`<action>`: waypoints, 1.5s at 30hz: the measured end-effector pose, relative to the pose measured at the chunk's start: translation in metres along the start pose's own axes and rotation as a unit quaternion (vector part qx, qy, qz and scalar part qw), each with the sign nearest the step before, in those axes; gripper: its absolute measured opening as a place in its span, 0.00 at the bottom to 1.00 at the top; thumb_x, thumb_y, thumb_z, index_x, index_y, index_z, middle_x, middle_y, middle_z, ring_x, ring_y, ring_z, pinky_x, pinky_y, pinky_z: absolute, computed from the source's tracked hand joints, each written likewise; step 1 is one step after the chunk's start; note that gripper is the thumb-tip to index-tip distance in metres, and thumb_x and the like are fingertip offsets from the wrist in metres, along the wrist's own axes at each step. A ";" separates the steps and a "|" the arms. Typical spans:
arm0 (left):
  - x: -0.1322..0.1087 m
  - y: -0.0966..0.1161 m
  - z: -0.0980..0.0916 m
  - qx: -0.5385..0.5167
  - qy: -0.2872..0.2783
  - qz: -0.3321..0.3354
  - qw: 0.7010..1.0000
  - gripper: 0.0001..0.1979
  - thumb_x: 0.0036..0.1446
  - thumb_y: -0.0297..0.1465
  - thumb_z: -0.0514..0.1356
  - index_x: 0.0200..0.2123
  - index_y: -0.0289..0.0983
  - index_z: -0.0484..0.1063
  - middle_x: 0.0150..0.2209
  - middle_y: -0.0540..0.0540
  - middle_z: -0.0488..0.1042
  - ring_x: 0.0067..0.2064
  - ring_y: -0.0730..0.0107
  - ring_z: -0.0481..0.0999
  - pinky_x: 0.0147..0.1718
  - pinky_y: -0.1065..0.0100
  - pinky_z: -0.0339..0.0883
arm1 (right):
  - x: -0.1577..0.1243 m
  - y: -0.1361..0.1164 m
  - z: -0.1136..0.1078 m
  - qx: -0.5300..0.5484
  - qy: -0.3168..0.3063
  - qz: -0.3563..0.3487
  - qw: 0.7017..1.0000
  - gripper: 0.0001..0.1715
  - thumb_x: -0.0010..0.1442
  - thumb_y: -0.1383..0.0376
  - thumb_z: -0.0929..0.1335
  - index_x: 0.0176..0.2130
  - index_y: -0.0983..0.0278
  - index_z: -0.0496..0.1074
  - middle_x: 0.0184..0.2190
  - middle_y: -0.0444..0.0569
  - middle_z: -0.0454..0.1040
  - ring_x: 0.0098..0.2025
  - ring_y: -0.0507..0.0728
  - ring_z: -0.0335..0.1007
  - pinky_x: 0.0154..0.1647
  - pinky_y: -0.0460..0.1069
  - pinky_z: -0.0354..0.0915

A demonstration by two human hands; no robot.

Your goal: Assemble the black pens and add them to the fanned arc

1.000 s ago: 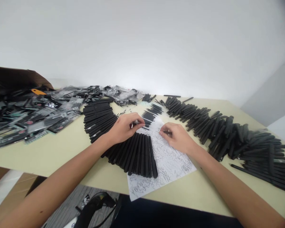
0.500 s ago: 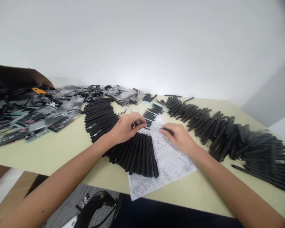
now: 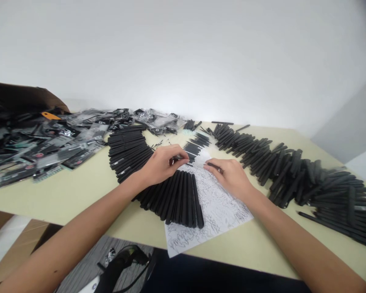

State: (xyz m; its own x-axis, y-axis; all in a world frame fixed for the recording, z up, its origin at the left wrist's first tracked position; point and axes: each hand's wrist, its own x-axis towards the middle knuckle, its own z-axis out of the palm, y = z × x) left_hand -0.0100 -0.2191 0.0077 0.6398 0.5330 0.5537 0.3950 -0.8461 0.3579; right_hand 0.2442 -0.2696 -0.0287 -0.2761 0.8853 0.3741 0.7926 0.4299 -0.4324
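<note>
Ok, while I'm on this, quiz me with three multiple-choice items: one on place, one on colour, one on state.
1. Where does the scribbled paper sheet lie? A on the table; B on the floor; C in a cardboard box.
2. What colour is the tab on the packet heap? A blue; B orange; C white.
3. The right hand is: A raised and empty; B flat on the table; C pinching a black stick.

1 A, its lower corner rests on the tabletop. 2 B, the tab shows orange. 3 C, its fingers close on the stick.
</note>
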 end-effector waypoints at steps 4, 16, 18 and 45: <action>-0.001 -0.001 -0.001 -0.002 0.022 -0.010 1.000 0.04 0.65 0.29 0.61 0.37 0.36 0.75 0.35 0.48 0.77 0.34 0.74 0.74 0.33 0.74 0.66 | 0.000 0.002 0.001 -0.017 0.002 0.018 1.000 0.16 0.72 0.55 0.63 0.41 0.58 0.78 0.33 0.46 0.81 0.35 0.57 0.75 0.37 0.50 0.60; -0.001 0.002 0.001 -0.019 -0.026 0.009 0.999 0.06 0.67 0.32 0.60 0.39 0.37 0.76 0.36 0.46 0.78 0.37 0.71 0.76 0.37 0.71 0.69 | -0.001 -0.003 0.003 0.011 -0.034 -0.039 0.999 0.18 0.73 0.54 0.62 0.43 0.59 0.77 0.33 0.48 0.81 0.33 0.57 0.75 0.36 0.50 0.60; -0.002 0.002 0.003 -0.023 -0.033 0.010 0.999 0.06 0.66 0.33 0.61 0.41 0.37 0.76 0.37 0.46 0.79 0.38 0.71 0.77 0.38 0.70 0.71 | -0.001 -0.007 0.003 0.023 -0.038 -0.042 0.998 0.19 0.72 0.52 0.62 0.45 0.59 0.77 0.34 0.48 0.81 0.32 0.57 0.74 0.35 0.51 0.61; -0.003 0.003 -0.016 -0.108 0.089 -0.057 0.989 0.17 0.52 0.38 0.73 0.41 0.34 0.77 0.36 0.42 0.81 0.36 0.67 0.82 0.37 0.69 0.79 | -0.002 -0.020 0.006 0.159 -0.012 -0.031 0.987 0.13 0.73 0.60 0.59 0.43 0.60 0.70 0.27 0.43 0.71 0.28 0.53 0.66 0.32 0.48 0.58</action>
State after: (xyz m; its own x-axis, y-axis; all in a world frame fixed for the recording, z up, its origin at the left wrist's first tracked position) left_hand -0.0208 -0.2230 0.0193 0.4650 0.6342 0.6177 0.2963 -0.7690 0.5665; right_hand 0.2256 -0.2790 -0.0253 -0.3348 0.8583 0.3889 0.5651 0.5131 -0.6461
